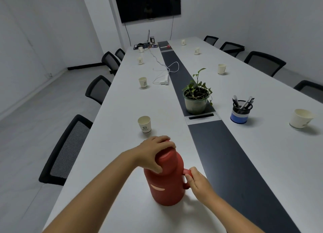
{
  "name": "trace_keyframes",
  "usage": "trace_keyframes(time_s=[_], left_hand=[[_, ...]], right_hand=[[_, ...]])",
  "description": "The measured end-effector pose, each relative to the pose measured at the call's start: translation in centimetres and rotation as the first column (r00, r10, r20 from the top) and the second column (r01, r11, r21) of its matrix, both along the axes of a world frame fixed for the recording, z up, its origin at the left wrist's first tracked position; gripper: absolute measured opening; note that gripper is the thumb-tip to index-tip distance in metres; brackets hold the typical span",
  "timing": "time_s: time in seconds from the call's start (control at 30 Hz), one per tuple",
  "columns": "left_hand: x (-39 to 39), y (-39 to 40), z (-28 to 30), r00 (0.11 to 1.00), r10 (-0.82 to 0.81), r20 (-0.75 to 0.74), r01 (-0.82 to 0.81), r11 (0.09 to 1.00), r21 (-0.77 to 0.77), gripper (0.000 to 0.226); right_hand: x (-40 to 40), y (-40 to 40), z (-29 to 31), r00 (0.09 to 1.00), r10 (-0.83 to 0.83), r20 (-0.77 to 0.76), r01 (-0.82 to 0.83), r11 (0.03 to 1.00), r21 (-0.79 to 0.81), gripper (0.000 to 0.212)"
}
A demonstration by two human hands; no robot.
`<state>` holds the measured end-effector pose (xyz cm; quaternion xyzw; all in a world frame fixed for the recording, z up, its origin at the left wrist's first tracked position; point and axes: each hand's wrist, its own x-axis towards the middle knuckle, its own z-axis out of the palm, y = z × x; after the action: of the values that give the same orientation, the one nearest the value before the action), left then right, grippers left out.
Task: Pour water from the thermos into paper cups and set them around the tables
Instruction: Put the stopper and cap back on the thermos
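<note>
While left hand caps thermos, right hand grips handle.

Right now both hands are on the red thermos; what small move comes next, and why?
Probably twist the cap off. The left hand grips the top of the red thermos, the right hand steadies its handle, and the thermos stands upright, apparently closed, with the nearest paper cup waiting just beyond.
</note>
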<state>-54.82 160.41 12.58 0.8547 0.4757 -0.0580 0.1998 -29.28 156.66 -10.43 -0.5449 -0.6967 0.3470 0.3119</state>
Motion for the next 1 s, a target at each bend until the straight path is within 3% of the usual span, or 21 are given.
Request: trace_keyframes(time_s=[0.07, 0.13, 0.23, 0.3, 0.4, 0.53, 0.63, 0.7, 0.77, 0.87, 0.93, 1.0], left_hand=[[0.5, 0.5, 0.1, 0.997, -0.019, -0.068, 0.020, 1.000, 0.013, 0.093], [1.8, -0.4, -0.1, 0.991, 0.135, -0.019, -0.134, 0.990, 0.050, 0.095], [3.8, -2.7, -1.6, 0.904, 0.424, -0.045, -0.411, 0.894, 0.179, 0.104], [4.0, -3.2, -2.3, 0.889, 0.458, 0.010, -0.452, 0.872, 0.187, 0.103], [1.5, -2.2, -1.5, 0.953, 0.273, 0.127, -0.285, 0.955, 0.082, 0.099], [-0.8, 0.1, 0.1, 0.997, -0.038, 0.068, 0.040, 0.999, -0.024, 0.095], [-0.7, 1.2, 0.4, 0.991, -0.127, 0.047, 0.130, 0.989, -0.072, 0.094], [-0.1, 0.4, 0.0, 0.997, -0.023, 0.074, 0.025, 0.999, -0.029, 0.094], [1.2, -1.2, -0.9, 0.978, 0.196, 0.071, -0.201, 0.977, 0.067, 0.099], [3.8, -3.5, -2.2, 0.869, 0.495, 0.015, -0.487, 0.848, 0.208, 0.106], [4.5, -4.1, -2.2, 0.844, 0.537, 0.014, -0.524, 0.817, 0.241, 0.102], [3.2, -3.5, -1.4, 0.911, 0.410, 0.049, -0.411, 0.889, 0.203, 0.095]], right_hand=[[0.0, -0.1, 0.5, 1.000, 0.002, -0.016, -0.002, 1.000, -0.014, 0.021], [0.0, -0.2, 0.6, 1.000, -0.002, -0.021, 0.001, 1.000, -0.026, 0.020], [0.2, -0.2, 0.4, 1.000, -0.007, -0.016, 0.007, 1.000, -0.016, 0.017], [0.3, -0.1, 0.4, 1.000, 0.008, -0.012, -0.008, 1.000, -0.029, 0.016], [0.5, -0.1, 0.9, 0.999, 0.039, -0.035, -0.041, 0.997, -0.067, 0.016], [0.8, 0.1, 1.7, 0.993, 0.097, -0.063, -0.103, 0.989, -0.104, 0.016], [0.7, 0.2, 2.4, 0.989, 0.127, -0.074, -0.136, 0.982, -0.133, 0.017], [0.8, 0.1, 2.5, 0.988, 0.125, -0.086, -0.136, 0.982, -0.135, 0.016], [0.8, 0.0, 2.3, 0.990, 0.112, -0.085, -0.121, 0.986, -0.114, 0.016], [0.7, -0.1, 2.2, 0.993, 0.086, -0.076, -0.094, 0.989, -0.115, 0.017], [0.7, 0.0, 2.2, 0.993, 0.082, -0.082, -0.091, 0.989, -0.114, 0.018], [0.6, 0.0, 2.2, 0.994, 0.076, -0.084, -0.085, 0.990, -0.110, 0.020]])
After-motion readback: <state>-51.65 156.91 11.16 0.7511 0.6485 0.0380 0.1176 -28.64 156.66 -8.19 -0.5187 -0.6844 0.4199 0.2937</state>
